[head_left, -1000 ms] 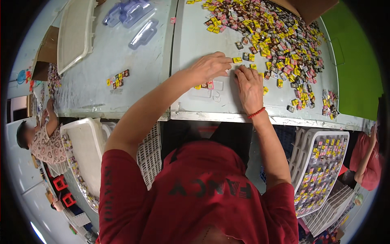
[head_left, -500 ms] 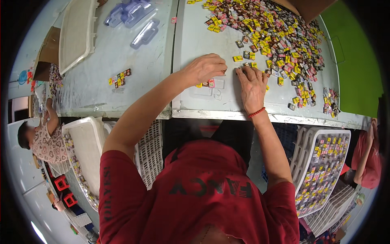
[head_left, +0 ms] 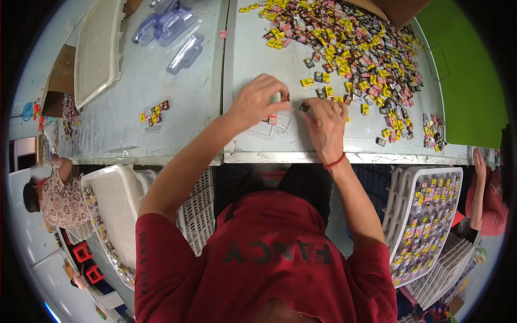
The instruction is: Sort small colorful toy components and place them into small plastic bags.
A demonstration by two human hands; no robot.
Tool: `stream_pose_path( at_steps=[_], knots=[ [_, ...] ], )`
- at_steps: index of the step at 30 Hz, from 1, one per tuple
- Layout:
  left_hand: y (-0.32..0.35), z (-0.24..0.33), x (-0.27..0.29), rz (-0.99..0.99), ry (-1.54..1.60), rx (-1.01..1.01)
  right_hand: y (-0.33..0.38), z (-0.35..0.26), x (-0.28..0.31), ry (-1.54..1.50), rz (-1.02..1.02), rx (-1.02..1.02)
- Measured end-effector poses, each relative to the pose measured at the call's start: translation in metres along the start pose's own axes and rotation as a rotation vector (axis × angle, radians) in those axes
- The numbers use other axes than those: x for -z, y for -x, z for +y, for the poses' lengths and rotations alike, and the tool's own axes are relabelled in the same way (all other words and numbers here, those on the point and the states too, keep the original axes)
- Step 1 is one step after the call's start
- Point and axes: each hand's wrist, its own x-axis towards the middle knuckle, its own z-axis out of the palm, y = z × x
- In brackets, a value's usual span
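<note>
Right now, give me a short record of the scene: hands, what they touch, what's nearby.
left hand: fingers pinched on a small dark piece, over a clear tray
right hand: flat on the table, fingertips at a small dark piece
pile of small pieces: yellow, pink and dark, spread beyond the hands
white crate: lower right, holding sorted pieces

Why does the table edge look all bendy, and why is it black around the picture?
In the head view, the wide fisheye lens curves the straight table edge and leaves a black ring around the round picture; the middle, with the left hand, right hand and heap of small coloured pieces, looks fairly sharp, while things near the rim look squeezed and small.
</note>
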Motion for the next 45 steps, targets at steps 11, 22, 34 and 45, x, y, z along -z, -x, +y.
stream_pose_path(
  at_steps=[11, 22, 34, 45],
  knots=[
    [0.043, -0.004, -0.022, 0.019, 0.114, -0.023, 0.019, -0.012, -0.018, -0.224, -0.118, -0.096],
    [0.056, -0.007, -0.018, 0.034, 0.007, -0.077, 0.027, -0.017, -0.025, -0.115, -0.032, 0.06],
    [0.057, 0.003, -0.013, 0.005, 0.012, -0.061, 0.031, -0.027, -0.011, 0.055, -0.093, 0.207],
    [0.046, 0.012, -0.027, 0.113, -0.137, 0.076, 0.031, -0.027, -0.012, 0.044, -0.154, 0.082]
  ],
)
